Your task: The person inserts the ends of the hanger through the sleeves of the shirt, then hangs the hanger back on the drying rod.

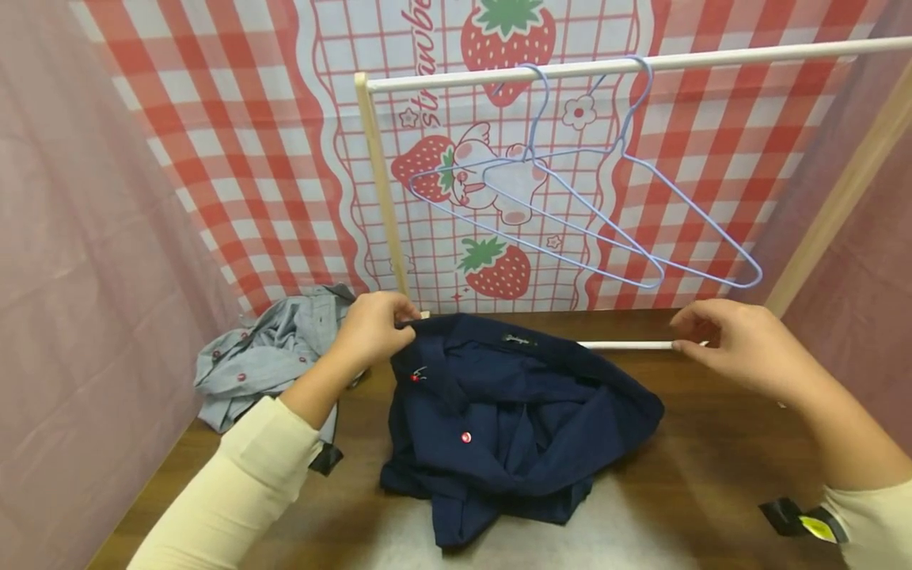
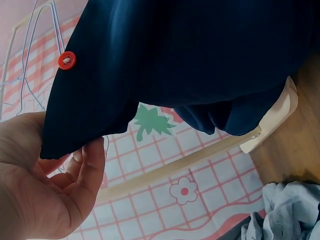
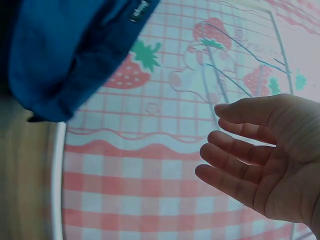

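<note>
A navy blue shirt (image 1: 492, 427) with red buttons (image 1: 466, 437) hangs bunched over the table, its collar band and label facing up. My left hand (image 1: 378, 328) pinches one upper corner of it; the left wrist view shows the thumb and fingers of that hand (image 2: 65, 185) on the cloth edge below a red button (image 2: 67, 60). To the right, apart from the shirt, my right hand (image 1: 741, 344) is held in the air with loosely bent fingers and nothing between them. In the right wrist view the shirt (image 3: 65, 55) lies beyond the fingertips (image 3: 205, 171).
Two light-blue wire hangers (image 1: 570, 190) hang from the white rail (image 1: 712, 59) of a wooden rack. A crumpled grey shirt (image 1: 271, 348) with dark red buttons lies at the left on the brown table (image 1: 684, 467). Behind stands a strawberry-printed checked cloth (image 1: 235, 142).
</note>
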Demonstrator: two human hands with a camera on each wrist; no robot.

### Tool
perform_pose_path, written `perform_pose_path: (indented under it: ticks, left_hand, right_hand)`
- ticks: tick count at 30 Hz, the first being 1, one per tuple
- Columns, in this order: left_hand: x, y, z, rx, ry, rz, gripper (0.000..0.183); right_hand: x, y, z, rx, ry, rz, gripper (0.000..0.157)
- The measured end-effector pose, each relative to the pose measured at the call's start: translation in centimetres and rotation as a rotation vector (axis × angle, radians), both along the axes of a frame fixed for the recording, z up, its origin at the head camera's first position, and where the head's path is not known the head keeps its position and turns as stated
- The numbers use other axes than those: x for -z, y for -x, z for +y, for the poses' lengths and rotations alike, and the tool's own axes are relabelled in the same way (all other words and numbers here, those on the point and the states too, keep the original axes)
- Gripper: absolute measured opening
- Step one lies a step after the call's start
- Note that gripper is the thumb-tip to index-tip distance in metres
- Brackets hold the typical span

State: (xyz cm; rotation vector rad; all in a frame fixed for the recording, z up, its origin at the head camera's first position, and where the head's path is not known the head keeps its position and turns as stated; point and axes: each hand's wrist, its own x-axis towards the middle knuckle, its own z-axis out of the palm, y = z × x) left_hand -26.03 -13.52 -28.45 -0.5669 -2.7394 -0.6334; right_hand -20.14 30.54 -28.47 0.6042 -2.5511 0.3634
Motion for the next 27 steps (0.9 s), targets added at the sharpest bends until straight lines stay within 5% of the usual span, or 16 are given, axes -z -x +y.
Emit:
perform_pose_path:
  ticks: [12, 20, 27]
  left_hand:
    - [-0.5, 0.0, 0.2, 0.003, 0.017, 0.004, 0.017]
    - [-0.7, -0.1, 0.3, 0.003, 0.015, -0.012, 0.017]
    - [-0.8, 0.0, 0.5, -0.005, 0.026, -0.017, 0.017]
  right_hand:
    - [-5.4, -0.5, 1.2, 0.156, 0.019, -0.05, 0.021]
    - [-8.9, 1.3, 1.6, 0.214, 0.003, -0.035, 0.032]
    - [-10.5, 3.3, 1.6, 0.228, -0.038, -0.115, 0.044]
